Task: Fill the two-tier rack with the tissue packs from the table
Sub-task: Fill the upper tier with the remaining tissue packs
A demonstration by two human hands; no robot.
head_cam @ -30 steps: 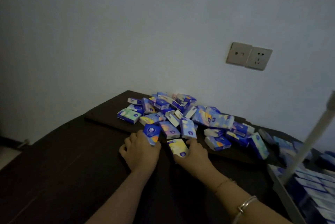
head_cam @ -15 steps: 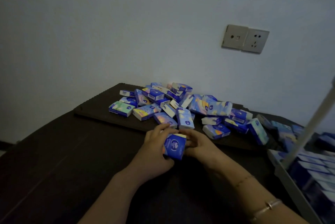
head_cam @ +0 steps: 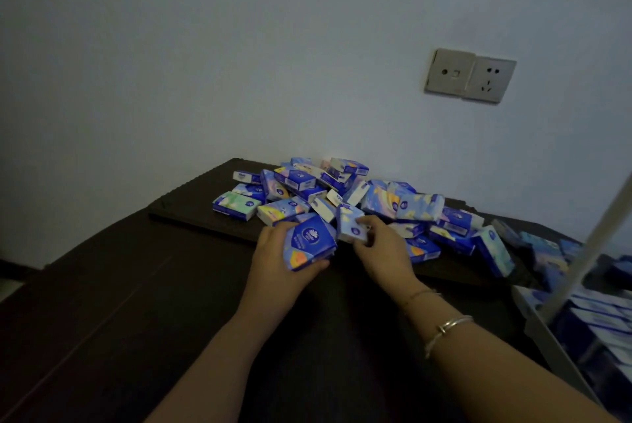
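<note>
Left hand [head_cam: 273, 256] grips a blue tissue pack [head_cam: 307, 244]; right hand [head_cam: 383, 251] pinches another pack [head_cam: 352, 227] at the pile [head_cam: 393, 203].

Open dark surface [head_cam: 113, 313] near, clutter far

Bare room runs from 6 to 9 o'clock; the tissue pack pile [head_cam: 345, 197] blocks 12 to 2, and the rack [head_cam: 561, 330] with its slanted post walls off 3 to 4.
</note>
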